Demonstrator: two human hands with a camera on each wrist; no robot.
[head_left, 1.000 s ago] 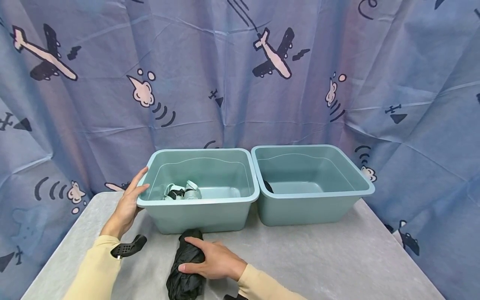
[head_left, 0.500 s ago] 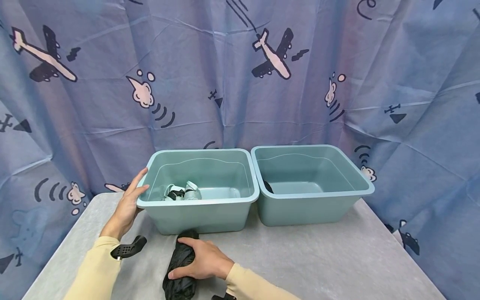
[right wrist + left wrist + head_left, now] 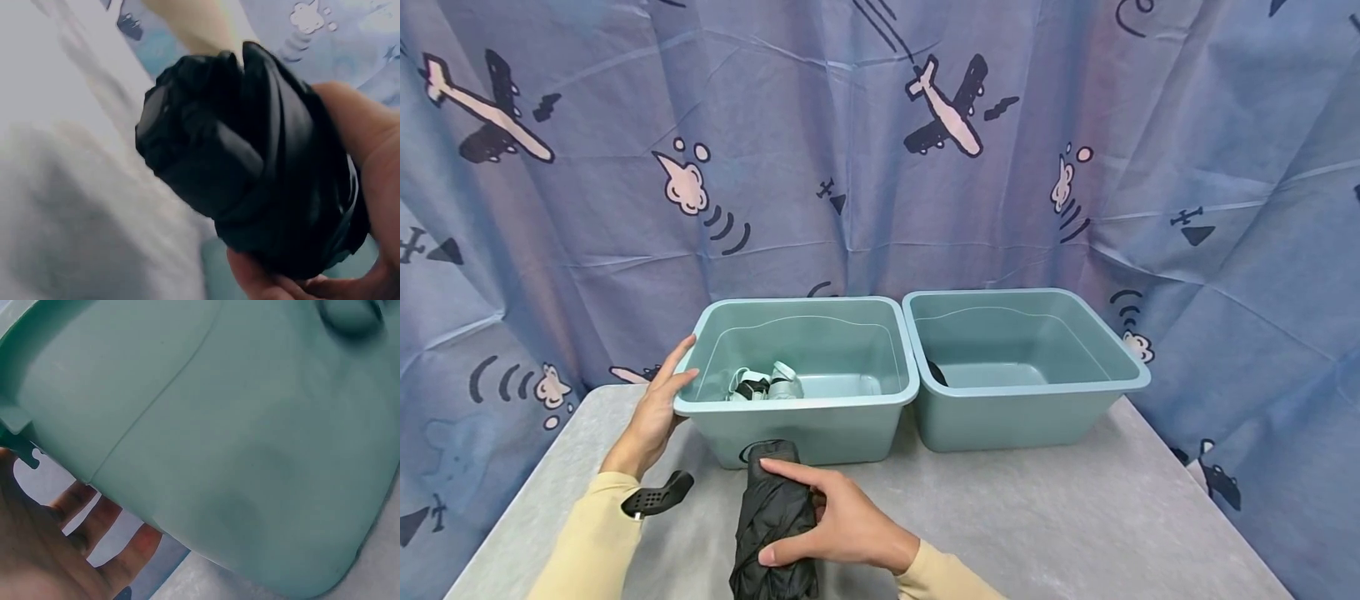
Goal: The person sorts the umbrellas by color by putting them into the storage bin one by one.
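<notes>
My right hand (image 3: 842, 518) grips a black folded umbrella (image 3: 775, 533) from its right side, in front of the left green bin (image 3: 842, 437). A thin loop shows at the umbrella's far end, and its crinkled fabric (image 3: 250, 156) fills much of the right wrist view. My left hand (image 3: 651, 421) holds the left end of that bin at the rim. In the left wrist view several left-hand fingers (image 3: 100, 525) reach against the bin's outer wall (image 3: 237, 456). Inside the bin lie some white items with black parts (image 3: 763, 383).
A second green bin (image 3: 1000, 421) stands right beside the first, with a dark item (image 3: 936, 372) partly hidden at its left inside. Both bins stand on a grey table (image 3: 1037, 517). Behind it hangs a blue curtain (image 3: 880, 208) with airplane prints.
My right hand and the umbrella first shifted slightly left, then right and upward. The umbrella's far end now overlaps the bin's front wall. My left hand has stayed in place.
</notes>
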